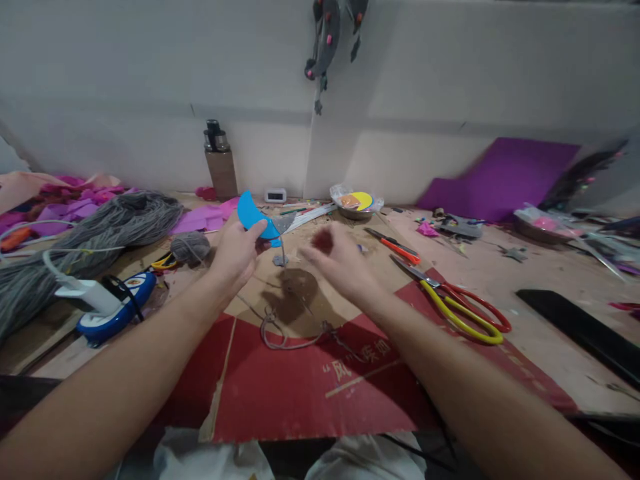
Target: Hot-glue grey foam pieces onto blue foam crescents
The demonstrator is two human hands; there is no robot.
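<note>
My left hand (245, 243) is closed on a blue crescent cutout (256, 217), gripping it between thumb and fingers. A grey piece (285, 222) shows just behind the crescent's right end, and a thin grey strand hangs below it near a small grey star (280, 261). To the right, apart from the crescent, my right hand (337, 257) hovers over the cardboard. Its fingers are blurred by motion, so what they hold, if anything, does not show. Between my forearms a knotted grey cord (293, 345) lies looped on the cardboard.
Red-printed cardboard (280, 407) covers the table front. Large scissors (450, 300) and a red-handled cutter (395, 247) lie right, beside a black object (580, 330). Grey yarn (125, 220), a yarn ball (190, 248) and a blue power strip (117, 310) are left. A bowl (356, 213) stands behind.
</note>
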